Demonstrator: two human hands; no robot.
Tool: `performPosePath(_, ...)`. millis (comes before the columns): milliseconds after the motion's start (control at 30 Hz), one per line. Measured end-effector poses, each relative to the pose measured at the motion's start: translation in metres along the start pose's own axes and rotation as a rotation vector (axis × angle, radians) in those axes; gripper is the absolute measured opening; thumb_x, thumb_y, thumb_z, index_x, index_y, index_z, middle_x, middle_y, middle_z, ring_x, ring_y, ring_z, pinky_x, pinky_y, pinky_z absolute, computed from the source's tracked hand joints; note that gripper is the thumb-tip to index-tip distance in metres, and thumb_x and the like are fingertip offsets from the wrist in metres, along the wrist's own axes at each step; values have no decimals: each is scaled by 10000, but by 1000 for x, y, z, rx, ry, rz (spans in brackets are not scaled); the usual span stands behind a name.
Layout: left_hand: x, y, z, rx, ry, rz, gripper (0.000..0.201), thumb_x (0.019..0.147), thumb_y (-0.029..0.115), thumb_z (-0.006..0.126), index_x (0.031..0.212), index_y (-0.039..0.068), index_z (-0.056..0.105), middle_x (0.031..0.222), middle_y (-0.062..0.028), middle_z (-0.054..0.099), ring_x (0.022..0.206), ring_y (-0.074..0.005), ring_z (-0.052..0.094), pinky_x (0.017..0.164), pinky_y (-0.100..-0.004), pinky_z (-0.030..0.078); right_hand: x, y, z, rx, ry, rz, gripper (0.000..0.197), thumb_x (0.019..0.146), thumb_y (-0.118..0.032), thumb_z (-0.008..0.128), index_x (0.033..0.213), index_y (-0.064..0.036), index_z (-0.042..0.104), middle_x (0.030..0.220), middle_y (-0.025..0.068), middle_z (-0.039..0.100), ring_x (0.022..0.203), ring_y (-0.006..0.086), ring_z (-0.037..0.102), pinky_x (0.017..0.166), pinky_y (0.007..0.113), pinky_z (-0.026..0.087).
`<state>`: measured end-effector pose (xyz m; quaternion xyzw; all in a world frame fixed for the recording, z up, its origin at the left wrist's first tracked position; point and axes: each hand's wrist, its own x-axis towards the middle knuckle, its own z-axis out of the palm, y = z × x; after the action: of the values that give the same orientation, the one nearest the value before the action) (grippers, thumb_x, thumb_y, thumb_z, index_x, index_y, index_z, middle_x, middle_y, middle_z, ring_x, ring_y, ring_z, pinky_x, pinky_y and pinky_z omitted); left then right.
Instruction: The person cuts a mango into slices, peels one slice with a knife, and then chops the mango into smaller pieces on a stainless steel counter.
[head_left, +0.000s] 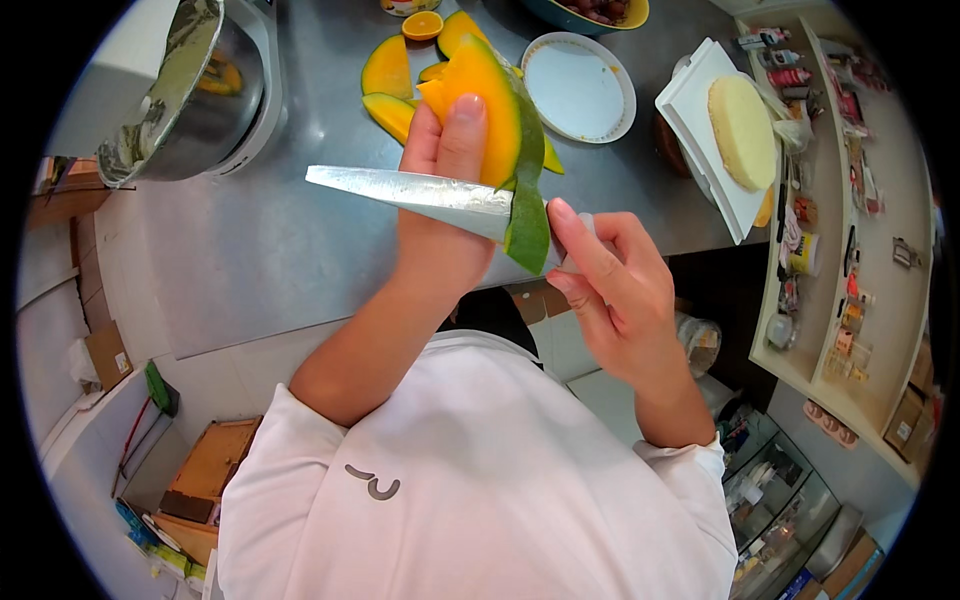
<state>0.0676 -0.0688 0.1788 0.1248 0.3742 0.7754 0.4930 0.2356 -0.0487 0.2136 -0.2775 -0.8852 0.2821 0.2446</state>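
My left hand is closed round a large piece of mango with orange-yellow flesh and green skin, its thumb pressed on the flesh. My right hand grips a knife by its pale handle, which the fingers mostly cover. The knife's broad metal blade points left across the lower end of the mango, near my left palm. A strip of green peel hangs down over the blade near the handle. More mango pieces lie on the metal table beyond my left hand.
Half an orange sits by the mango pieces. To their right is a white plate, with a bowl of dark fruit behind it. A round pale cake rests on a white board at right. A metal mixing bowl stands at left.
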Motion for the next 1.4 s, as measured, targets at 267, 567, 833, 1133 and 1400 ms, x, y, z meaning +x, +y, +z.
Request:
performPosePath(267,-2,-1,-2,32,26,18,345,980,426,576,1108,110,526,832,-18,603,594,-107,590,540,-252,518,0,1,-1,15,-19,10,557,779,-80,761,1318,-142,631,887,108,561,720,239,516,602,328,440)
performPosePath(567,-7,-3,1,43,55,2,336,988,409,569,1115,99,536,851,-22,613,621,-101,601,553,-249,521,1,-2,-7,-11,-73,-19,547,809,51,698,1339,-34,590,957,109,578,747,183,523,636,257,443)
performPosePath(833,-9,-4,1,2,13,0,337,999,391,556,1151,92,538,908,-11,614,720,-72,599,637,-222,511,-1,-2,-1,7,21,24,558,758,-53,769,1296,-140,646,904,118,562,745,253,531,615,324,449)
performPosePath(1133,-11,5,7,-43,55,-21,332,1005,389,546,1165,98,536,957,-5,604,812,-61,588,693,-222,503,0,5,7,-44,115,-32,558,745,-44,772,1283,-136,656,907,118,552,745,257,531,619,321,455)
performPosePath(1400,-14,7,5,-132,-32,-29,231,1025,281,540,1155,92,507,1000,-5,589,855,-79,582,749,-270,517,-3,4,2,-23,109,20,557,749,-20,763,1286,-117,652,908,112,557,748,249,531,623,315,456)
